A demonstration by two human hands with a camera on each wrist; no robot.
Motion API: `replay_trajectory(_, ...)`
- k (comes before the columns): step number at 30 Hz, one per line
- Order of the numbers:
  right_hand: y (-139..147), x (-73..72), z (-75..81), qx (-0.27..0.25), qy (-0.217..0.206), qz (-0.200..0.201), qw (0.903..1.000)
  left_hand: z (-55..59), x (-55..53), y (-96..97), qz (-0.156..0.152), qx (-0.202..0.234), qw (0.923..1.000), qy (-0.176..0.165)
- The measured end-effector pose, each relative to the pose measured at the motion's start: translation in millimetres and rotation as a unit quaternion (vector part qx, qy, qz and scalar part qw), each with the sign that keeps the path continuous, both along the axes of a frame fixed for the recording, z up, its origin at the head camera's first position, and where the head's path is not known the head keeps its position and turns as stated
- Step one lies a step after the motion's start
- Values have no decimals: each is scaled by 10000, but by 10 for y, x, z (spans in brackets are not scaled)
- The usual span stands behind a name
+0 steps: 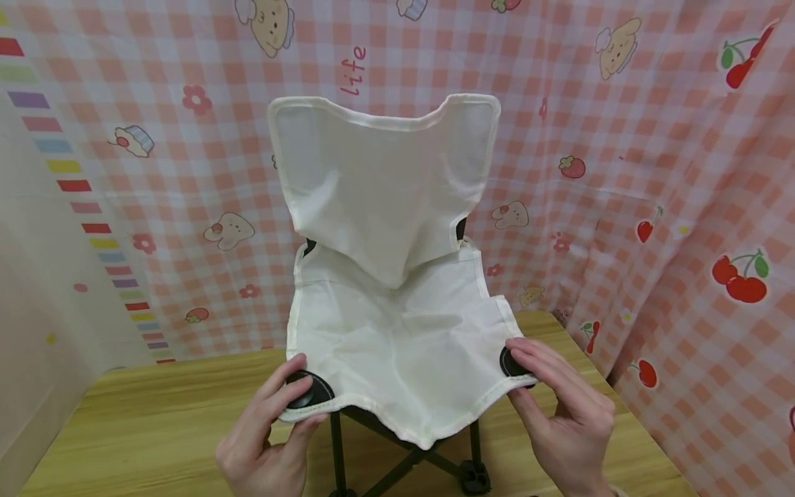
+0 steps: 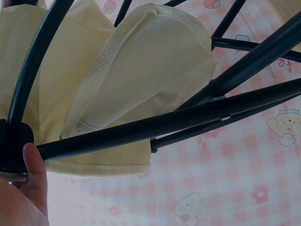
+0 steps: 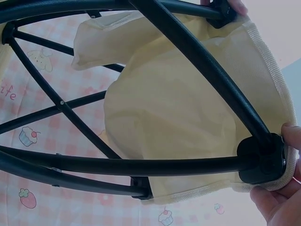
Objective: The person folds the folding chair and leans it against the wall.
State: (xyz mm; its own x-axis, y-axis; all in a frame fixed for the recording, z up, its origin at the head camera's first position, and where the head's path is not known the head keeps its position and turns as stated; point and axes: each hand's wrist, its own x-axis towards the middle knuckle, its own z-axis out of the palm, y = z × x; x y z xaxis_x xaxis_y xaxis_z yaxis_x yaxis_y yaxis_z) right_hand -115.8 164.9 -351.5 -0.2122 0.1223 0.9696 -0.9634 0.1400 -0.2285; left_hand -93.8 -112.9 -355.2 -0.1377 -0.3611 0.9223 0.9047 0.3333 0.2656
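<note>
Two hands point(image 1: 253, 449) point(image 1: 579, 422) on white chair point(image 1: 397, 317)

Head view from the near side, facing forward and down on the white chair point(image 1: 391, 345), wrist views closer, low at left and right, facing its underside point(image 3: 174, 122), both sharing black tubes point(image 3: 197, 165) and the far checked curtain point(image 1: 155, 62)

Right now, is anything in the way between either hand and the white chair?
Nothing visible: the left hand and right hand both touch the white chair directly, pinching the front corners of its seat.
</note>
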Motion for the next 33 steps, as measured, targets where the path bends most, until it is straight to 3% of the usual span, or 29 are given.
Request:
replay_trajectory(14, -68, -20, 46, -121, 192, 285, 9993, 4, -15, -11, -88, -159, 9998, -40)
replay_trajectory(33, -120, -33, 67, -160, 194, 297, 9992, 5, -60, 3, -161, -181, 9997, -82)
